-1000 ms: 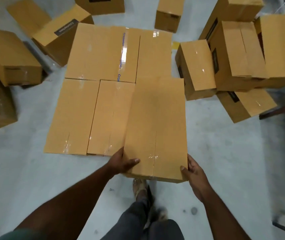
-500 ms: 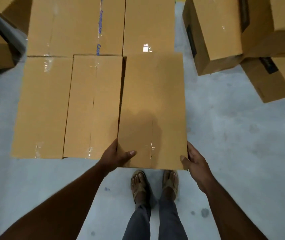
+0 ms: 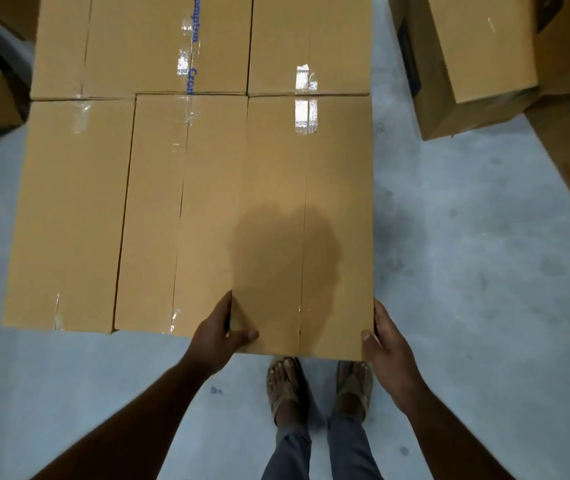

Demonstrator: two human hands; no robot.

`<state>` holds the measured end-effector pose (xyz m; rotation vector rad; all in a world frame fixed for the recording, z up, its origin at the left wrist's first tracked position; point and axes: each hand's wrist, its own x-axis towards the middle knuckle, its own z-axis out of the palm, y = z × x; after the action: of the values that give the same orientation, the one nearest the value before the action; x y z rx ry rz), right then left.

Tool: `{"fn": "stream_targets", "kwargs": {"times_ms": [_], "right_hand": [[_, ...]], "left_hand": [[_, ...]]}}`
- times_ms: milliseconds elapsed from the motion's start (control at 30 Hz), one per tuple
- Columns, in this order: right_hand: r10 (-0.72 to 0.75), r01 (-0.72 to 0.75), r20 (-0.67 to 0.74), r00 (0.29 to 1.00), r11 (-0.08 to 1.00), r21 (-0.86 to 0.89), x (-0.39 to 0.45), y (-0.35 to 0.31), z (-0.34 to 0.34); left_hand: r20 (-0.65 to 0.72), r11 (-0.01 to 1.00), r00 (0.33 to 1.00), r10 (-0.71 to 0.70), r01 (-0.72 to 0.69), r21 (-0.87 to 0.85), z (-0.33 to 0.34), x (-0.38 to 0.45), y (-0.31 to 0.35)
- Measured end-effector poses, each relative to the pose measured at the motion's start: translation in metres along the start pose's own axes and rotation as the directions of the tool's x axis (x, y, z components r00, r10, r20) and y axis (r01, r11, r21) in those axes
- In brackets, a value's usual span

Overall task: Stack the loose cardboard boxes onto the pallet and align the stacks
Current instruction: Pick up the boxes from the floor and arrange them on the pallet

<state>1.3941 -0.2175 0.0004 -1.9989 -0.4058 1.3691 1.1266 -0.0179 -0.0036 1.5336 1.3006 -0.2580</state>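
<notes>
Partly done: left hand (image 3: 219,332) and right hand (image 3: 385,344) gripped the near corners of a long brown cardboard box (image 3: 306,223), beside four stacked boxes (image 3: 138,133); loose tan cartons (image 3: 477,64) lay beyond the right hand.

the held box (image 3: 306,216) is plain brown cardboard, long and flat on top, with a centre seam and clear shiny tape at its far end. its near corners are between the fingers (image 3: 238,336) of both hands. just left of the fingers lie two similar taped boxes: the middle box (image 3: 179,216) touching it side by side, and the left box (image 3: 72,216). beyond, far from the fingers, the back row (image 3: 172,43) touches their far ends. loose boxes (image 3: 477,64) stand well apart to the right.
</notes>
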Motion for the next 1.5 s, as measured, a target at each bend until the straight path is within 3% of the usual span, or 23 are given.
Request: {"fn": "stream_targets", "kwargs": {"times_ms": [200,333,467,533,633,700,800,1167,1300,1367,1433,1500], "right_hand": [[0.012,-0.011,0.013,1.000,0.997,-0.074,0.005,0.007,-0.001],[0.030,0.009,0.196,0.980,0.980,-0.197,0.014,0.008,0.008],[0.071,-0.032,0.151,0.986,0.968,-0.248,0.017,0.004,0.015],[0.034,0.014,0.145,0.989,0.948,-0.319,0.016,0.005,0.016],[0.011,0.096,0.204,0.979,0.860,-0.502,0.015,0.004,0.023],[0.013,0.118,0.191,0.982,0.744,-0.658,0.015,0.000,0.028],[-0.016,0.113,0.134,0.991,0.641,-0.759,0.018,-0.007,0.032],[-0.061,0.075,0.050,0.997,0.533,-0.843,0.016,-0.003,0.041],[0.019,0.097,0.117,0.993,0.440,-0.893,0.008,-0.013,0.032],[0.019,0.141,0.192,0.981,0.602,-0.786,-0.018,-0.026,0.033],[-0.101,0.168,0.141,0.985,0.757,-0.632,-0.059,-0.041,0.040],[-0.237,0.152,-0.037,0.971,0.727,-0.669,-0.105,-0.058,0.043]], "left_hand": [[-0.057,0.984,0.996,0.064,-0.053,0.170,0.008,-0.002,-0.010],[0.072,0.913,0.997,-0.004,-0.026,0.408,0.015,0.003,-0.016],[-0.058,0.804,0.998,0.008,0.028,0.595,0.025,0.001,-0.016],[-0.103,0.767,0.993,0.052,0.026,0.642,0.032,0.000,-0.015],[-0.110,0.747,0.991,0.071,0.020,0.665,0.040,0.000,-0.016],[-0.097,0.734,0.993,0.064,0.019,0.679,0.041,0.002,-0.016],[-0.085,0.729,0.994,0.072,0.006,0.684,0.035,0.004,-0.013],[-0.036,0.704,0.999,0.025,0.008,0.710,0.031,0.006,-0.008],[-0.046,0.760,0.998,0.045,-0.004,0.649,0.021,-0.008,-0.004],[-0.056,0.795,0.996,0.069,-0.021,0.606,0.019,-0.034,0.002],[-0.093,0.853,0.994,0.052,0.004,0.522,0.018,-0.070,0.012],[-0.156,0.896,0.987,0.031,0.041,0.443,0.014,-0.113,0.025]]}}
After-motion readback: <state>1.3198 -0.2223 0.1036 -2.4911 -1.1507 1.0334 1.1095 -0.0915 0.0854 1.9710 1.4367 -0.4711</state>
